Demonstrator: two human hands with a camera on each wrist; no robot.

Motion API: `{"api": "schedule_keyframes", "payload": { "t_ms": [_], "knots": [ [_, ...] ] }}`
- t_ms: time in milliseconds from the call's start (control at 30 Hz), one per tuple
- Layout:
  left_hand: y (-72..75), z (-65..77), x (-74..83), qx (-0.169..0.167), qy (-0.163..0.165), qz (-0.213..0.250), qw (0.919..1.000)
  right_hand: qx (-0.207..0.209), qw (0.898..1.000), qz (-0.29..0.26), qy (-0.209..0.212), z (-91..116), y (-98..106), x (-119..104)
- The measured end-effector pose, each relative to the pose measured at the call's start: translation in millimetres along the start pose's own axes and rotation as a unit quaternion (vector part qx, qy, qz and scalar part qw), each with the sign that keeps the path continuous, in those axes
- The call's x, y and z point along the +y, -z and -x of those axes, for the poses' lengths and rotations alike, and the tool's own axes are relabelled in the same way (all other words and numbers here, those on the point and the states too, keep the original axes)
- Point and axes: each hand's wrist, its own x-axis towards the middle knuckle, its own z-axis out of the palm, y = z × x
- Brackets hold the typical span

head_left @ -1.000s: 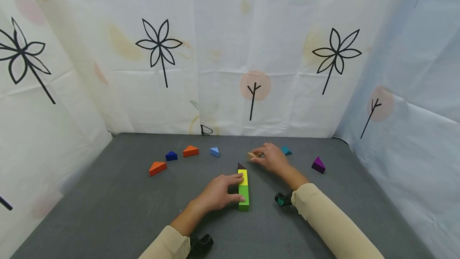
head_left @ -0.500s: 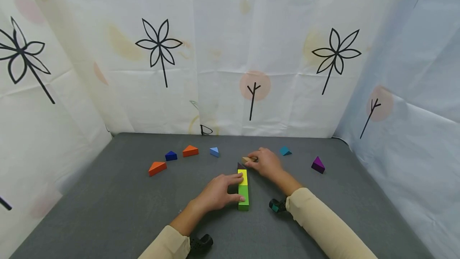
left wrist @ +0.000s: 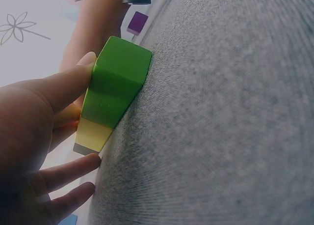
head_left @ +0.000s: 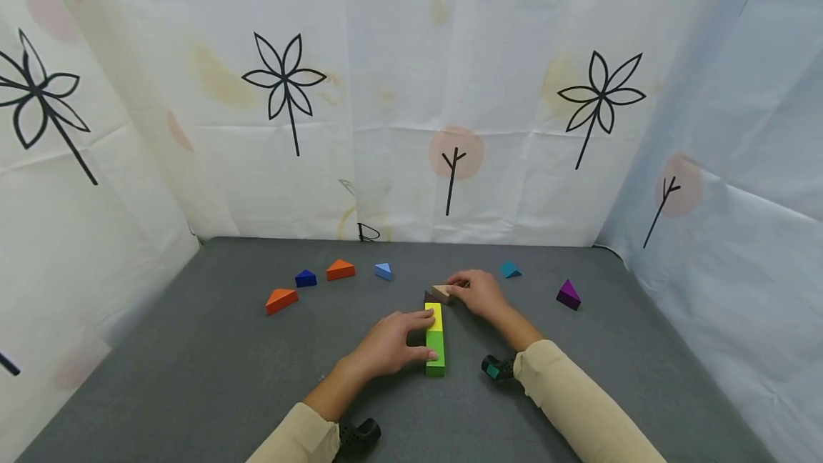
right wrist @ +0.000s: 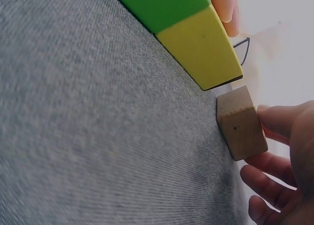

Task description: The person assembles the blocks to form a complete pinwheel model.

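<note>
The right hand (head_left: 482, 295) pinches a tan wooden triangle (head_left: 441, 292) (left hand (head_left: 387, 344) spread), and pushing hard could bump the dark triangle (head_left: 429, 297).

The grey table (head_left: 212, 384) bore six scattered triangular blocks (head_left: 281, 301), a green block (head_left: 437, 343) touching a yellow block (head_left: 438, 320), a dark block (head_left: 429, 297) and, apparently, a wooden block (head_left: 440, 293).

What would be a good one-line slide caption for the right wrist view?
The right hand grips a wooden block near the yellow block, which abuts the green block.
</note>
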Motion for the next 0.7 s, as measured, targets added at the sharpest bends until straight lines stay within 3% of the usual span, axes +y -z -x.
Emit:
{"api": "schedule_keyframes", "payload": {
  "t_ms": [700],
  "knots": [
    [1.1, 0.7, 2.1, -0.004, 0.011, -0.001, 0.9999, -0.015, 0.999, -0.034, -0.003, 2.0, -4.0, -4.0]
  ]
}}
